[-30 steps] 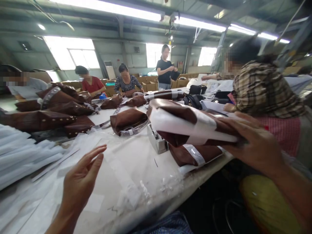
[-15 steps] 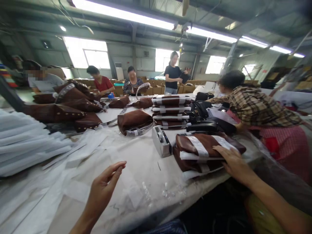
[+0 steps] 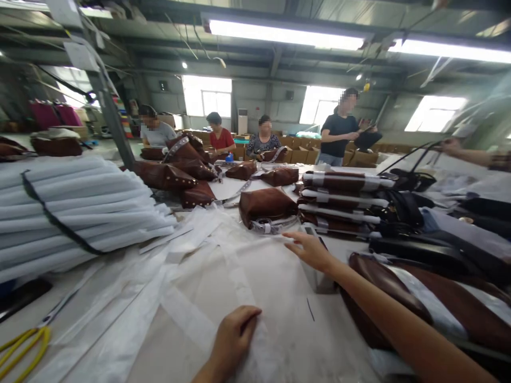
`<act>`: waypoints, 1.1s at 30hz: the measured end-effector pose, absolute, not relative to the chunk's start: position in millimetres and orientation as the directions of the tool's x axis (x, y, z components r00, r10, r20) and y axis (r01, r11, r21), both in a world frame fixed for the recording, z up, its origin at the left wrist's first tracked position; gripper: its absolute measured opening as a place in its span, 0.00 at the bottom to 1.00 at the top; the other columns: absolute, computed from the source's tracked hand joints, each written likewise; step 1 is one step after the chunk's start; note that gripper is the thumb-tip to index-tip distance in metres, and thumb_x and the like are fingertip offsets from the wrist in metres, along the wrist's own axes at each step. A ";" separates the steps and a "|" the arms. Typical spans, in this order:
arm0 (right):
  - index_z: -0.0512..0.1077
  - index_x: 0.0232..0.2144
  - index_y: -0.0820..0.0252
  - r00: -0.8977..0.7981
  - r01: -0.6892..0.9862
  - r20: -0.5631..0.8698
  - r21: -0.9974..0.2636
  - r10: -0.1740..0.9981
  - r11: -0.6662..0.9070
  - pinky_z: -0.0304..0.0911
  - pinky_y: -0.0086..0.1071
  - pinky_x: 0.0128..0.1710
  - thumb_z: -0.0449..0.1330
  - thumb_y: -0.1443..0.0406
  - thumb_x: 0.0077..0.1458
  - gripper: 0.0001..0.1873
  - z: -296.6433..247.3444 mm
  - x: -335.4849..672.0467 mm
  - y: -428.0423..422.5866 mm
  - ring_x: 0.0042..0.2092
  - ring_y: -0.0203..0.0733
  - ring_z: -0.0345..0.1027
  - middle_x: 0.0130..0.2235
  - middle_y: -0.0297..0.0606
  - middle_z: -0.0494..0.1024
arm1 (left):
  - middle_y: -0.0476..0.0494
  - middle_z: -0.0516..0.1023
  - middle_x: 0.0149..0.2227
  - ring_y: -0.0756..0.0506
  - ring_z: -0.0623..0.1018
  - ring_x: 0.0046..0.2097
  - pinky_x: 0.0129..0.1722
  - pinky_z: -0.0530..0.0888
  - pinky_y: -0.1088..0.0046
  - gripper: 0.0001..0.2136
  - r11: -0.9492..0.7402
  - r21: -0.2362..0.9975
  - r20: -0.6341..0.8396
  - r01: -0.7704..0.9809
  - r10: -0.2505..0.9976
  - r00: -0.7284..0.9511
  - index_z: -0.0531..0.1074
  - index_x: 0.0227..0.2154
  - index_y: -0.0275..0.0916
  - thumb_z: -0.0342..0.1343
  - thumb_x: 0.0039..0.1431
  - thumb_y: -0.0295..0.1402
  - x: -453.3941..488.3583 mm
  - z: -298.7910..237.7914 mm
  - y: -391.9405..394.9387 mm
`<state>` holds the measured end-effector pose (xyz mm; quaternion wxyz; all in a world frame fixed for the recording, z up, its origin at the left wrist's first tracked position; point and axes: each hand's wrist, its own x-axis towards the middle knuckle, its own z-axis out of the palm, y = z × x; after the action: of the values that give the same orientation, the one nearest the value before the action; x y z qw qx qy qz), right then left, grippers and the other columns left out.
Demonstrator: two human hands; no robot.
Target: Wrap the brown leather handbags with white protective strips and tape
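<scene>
Brown bag (image 3: 268,205) lies just beyond the parted, empty fingers of the right hand (image 3: 311,251), whose wrist, if sinking, could knock the grey box (image 3: 322,282) beside them; the left hand (image 3: 235,336) has curled fingers, grip unclear.

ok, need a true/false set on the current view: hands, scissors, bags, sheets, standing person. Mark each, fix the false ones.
1. The scissors have yellow handles. True.
2. The right hand holds the scissors. False: it is open by the grey dispenser, well away from them.
3. A dark strap crosses the white sheets. True.
4. White bands show on the stacked bags. True.
5. The left hand is on the stacked bags. False: it is over the table, apart from them.
6. The standing person wears a red top. False: it is dark.
</scene>
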<state>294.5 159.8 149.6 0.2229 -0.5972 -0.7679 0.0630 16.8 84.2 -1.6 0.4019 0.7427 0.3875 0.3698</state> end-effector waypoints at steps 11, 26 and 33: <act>0.71 0.52 0.61 -0.027 0.997 0.027 -0.077 0.999 0.029 0.55 0.51 0.60 0.63 0.61 0.60 0.19 81.4 215.3 332.4 0.55 0.52 0.69 0.53 0.48 0.76 | 0.47 0.84 0.40 0.47 0.83 0.42 0.46 0.77 0.77 0.12 -0.454 0.863 0.345 0.221 0.850 0.399 0.79 0.41 0.43 0.54 0.60 0.26 15.7 -28.6 94.5; 0.76 0.36 0.62 -0.030 0.816 0.172 -0.565 0.985 0.123 0.72 0.31 0.35 0.68 0.61 0.51 0.11 270.7 257.6 370.3 0.31 0.41 0.75 0.30 0.37 0.80 | 0.45 0.84 0.40 0.45 0.81 0.43 0.48 0.76 0.72 0.11 -0.321 0.932 0.253 0.169 0.909 0.331 0.80 0.40 0.43 0.54 0.60 0.33 16.0 -19.4 91.9; 0.76 0.44 0.69 -0.263 0.465 0.144 -0.848 0.954 0.256 0.70 0.39 0.45 0.53 0.61 0.63 0.18 374.9 259.1 270.5 0.38 0.41 0.77 0.40 0.40 0.82 | 0.33 0.71 0.60 0.40 0.78 0.54 0.50 0.76 0.62 0.33 0.083 0.941 -0.027 -0.329 0.985 0.171 0.63 0.63 0.42 0.52 0.62 0.57 -2.0 16.0 103.6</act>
<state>259.1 270.5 374.9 0.3472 -0.4977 -0.7124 0.3524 -2.0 103.6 16.0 0.6310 0.4329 0.3786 0.5206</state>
